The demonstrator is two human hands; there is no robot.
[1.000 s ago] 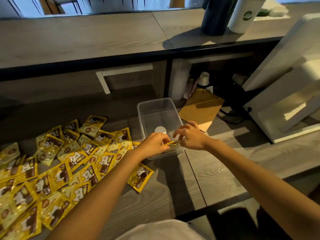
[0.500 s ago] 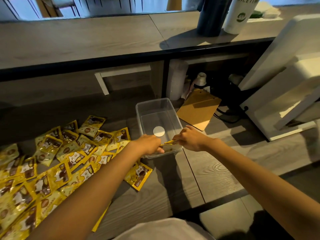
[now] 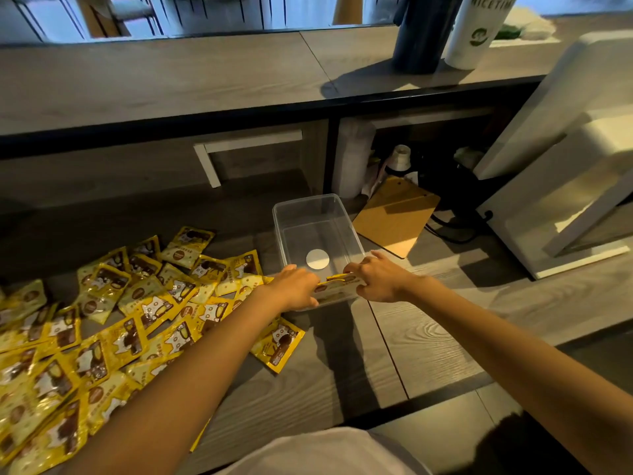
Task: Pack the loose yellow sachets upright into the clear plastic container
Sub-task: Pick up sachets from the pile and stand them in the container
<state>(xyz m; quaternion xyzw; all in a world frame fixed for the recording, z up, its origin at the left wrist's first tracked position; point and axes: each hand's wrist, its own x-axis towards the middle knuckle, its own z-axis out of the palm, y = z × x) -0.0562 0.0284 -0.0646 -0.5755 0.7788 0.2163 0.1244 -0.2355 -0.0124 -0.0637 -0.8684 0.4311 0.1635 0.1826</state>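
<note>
A sachet, perhaps a thin bunch, stands on edge at the near wall of the clear container, just below the middle of the frame. The left hand pinches one end and the right hand the other. The rest of the container looks bare, so packing seems barely begun, with the big pile of sachets at lower left yet to go in.

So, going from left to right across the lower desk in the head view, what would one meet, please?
Pile of loose yellow sachets → left hand → held sachet → right hand → white appliance.
</note>
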